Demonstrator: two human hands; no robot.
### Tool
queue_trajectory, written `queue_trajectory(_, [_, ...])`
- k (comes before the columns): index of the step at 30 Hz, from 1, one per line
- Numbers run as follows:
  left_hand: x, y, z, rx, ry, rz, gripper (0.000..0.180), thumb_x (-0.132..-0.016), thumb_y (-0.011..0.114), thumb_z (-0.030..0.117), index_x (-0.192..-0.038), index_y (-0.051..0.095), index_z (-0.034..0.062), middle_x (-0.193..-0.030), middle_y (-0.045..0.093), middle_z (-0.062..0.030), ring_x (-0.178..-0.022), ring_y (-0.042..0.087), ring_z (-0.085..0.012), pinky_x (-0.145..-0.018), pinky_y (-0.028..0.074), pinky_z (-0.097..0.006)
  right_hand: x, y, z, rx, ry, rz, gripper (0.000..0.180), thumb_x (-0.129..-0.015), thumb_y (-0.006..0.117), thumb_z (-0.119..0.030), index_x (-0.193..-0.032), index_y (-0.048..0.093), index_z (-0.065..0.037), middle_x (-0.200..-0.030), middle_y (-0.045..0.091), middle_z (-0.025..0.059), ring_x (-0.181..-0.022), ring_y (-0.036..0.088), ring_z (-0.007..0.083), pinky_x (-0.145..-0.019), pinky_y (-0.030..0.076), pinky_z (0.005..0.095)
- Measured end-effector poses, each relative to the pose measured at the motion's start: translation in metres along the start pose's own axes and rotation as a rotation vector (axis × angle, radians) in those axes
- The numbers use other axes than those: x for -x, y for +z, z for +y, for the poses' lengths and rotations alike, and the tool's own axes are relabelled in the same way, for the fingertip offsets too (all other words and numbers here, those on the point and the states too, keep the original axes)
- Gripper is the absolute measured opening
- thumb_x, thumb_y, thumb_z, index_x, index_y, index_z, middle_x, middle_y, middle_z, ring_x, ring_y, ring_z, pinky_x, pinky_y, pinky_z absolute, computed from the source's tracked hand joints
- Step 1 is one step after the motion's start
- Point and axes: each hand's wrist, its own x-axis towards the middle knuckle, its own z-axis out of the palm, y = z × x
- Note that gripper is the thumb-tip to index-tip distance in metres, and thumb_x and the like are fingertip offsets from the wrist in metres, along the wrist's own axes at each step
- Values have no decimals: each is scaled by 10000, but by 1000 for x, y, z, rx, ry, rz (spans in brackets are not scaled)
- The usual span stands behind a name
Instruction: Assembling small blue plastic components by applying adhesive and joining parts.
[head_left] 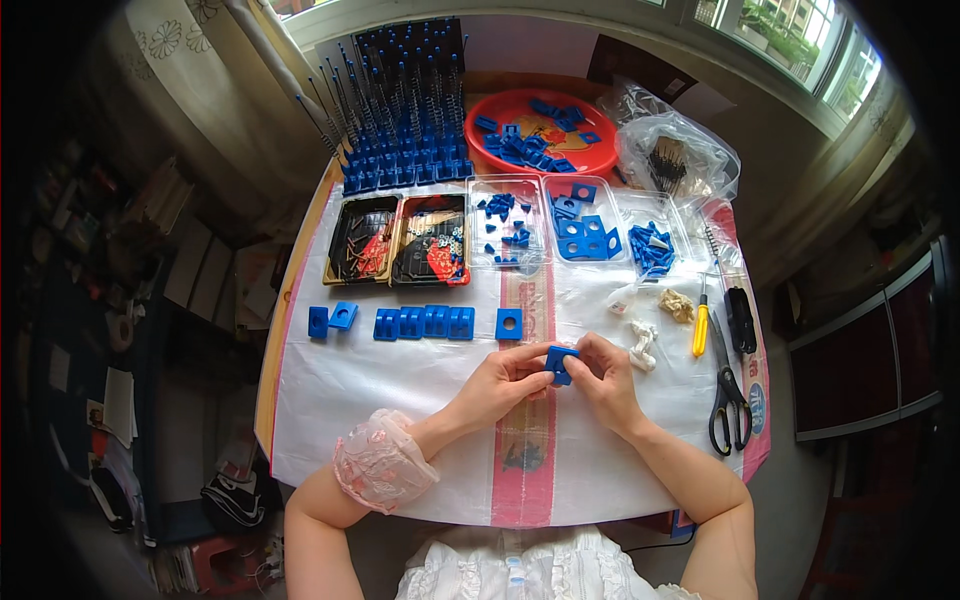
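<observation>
Near the middle of the table a small square blue plastic piece (560, 362) is pinched between my two hands. My left hand (502, 384) is closed on its left side, the thumb across its face. From the right, the fingers and thumb of my right hand (606, 382) grip the same piece and partly cover it. Just beyond my left hand lies a blue square part with a round hole (509, 323). Further left is a row of blue curved-top parts (424, 322), then two loose blue parts, a flat one (318, 322) and a tilted one (343, 316).
Behind stand black trays of screws (362, 240) and nuts (430, 240), and clear boxes of blue parts (586, 238). Further back are a red basin (600, 158) and upright blue-tipped rods (408, 120). Black-handled scissors (729, 410) and a yellow-handled screwdriver (701, 325) lie right.
</observation>
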Motion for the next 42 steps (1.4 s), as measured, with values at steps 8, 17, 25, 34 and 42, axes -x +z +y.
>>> queue_trajectory(8, [1, 1, 1, 20, -5, -8, 415, -959, 609, 58, -1370, 551, 62, -1053, 696, -22, -911, 626, -51, -769, 498, -191, 1, -2, 6, 25, -8, 9, 148, -902, 644, -104, -789, 568, -44, -645, 491, -72, -591, 400, -15, -508, 289, 201])
queue_trajectory(17, [0, 0, -1, 2, -9, -6, 410, -960, 609, 64, -1366, 554, 55, -1009, 691, -9, -832, 594, -39, -728, 491, -193, 1, -1, 3, 5, 3, 7, 152, -906, 646, -106, -790, 569, -44, -648, 489, -78, -590, 388, -18, -504, 279, 202])
queue_trajectory(25, [1, 2, 2, 76, -23, 10, 392, -972, 604, 90, -1358, 558, 40, -1009, 689, -8, -823, 587, -36, -720, 485, -191, 1, -1, 0, -2, 30, 2, 163, -907, 658, -112, -788, 570, -45, -658, 486, -78, -599, 385, -16, -510, 277, 202])
queue_trajectory(34, [2, 4, 7, 58, -39, 17, 386, -979, 602, 119, -1356, 566, 47, -996, 679, 10, -795, 566, -31, -722, 482, -202, 2, -3, 3, -7, 32, -4, 147, -904, 661, -101, -800, 577, -39, -675, 508, -77, -602, 400, -15, -514, 285, 201])
queue_trajectory(42, [3, 3, 5, 50, -44, 20, 368, -982, 588, 101, -1346, 577, 50, -1006, 685, 8, -797, 575, -25, -709, 482, -193, 1, -1, 2, -36, 38, 2, 142, -897, 661, -94, -801, 581, -29, -679, 538, -65, -609, 436, -9, -523, 313, 199])
